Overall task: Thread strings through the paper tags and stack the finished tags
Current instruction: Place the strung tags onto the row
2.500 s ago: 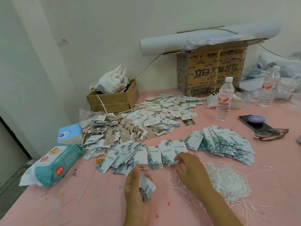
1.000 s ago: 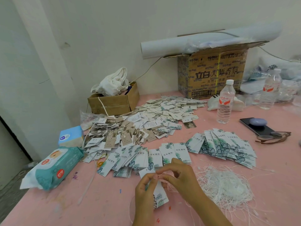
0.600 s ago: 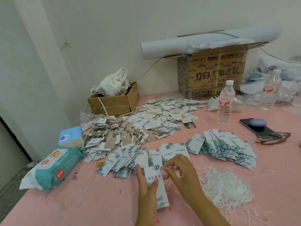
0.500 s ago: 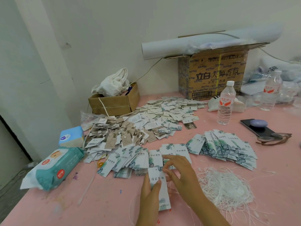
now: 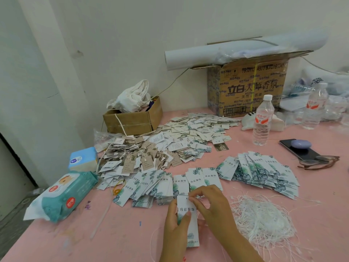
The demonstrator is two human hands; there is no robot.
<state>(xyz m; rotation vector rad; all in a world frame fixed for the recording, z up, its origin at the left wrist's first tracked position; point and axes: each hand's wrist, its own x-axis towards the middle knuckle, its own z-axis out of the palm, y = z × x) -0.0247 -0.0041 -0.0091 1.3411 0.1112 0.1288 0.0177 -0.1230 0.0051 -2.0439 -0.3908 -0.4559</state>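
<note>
Left hand (image 5: 174, 228): gripped the tag (image 5: 191, 231) along its left edge, thumb laid across the printed face. Right hand (image 5: 213, 207): curled, fingertips pinched at the far end of the tag, by the hole; could not make out the string there, too fine. Held low at the near edge of the pink table (image 5: 122, 233), just in front of the row of tags (image 5: 160, 186) and left of the heap of strings (image 5: 262, 224); could not tell whether touching the table. Lay printed face up, long axis away from the body, leaning slightly left at the far end. Pointed hole end toward the row, other end toward the body. Called, by this view, for a flat, still tag under the left thumb, one string end fed straight through the hole, and an even pull. Risked otherwise a torn hole or a tangle dragged from the heap.
</note>
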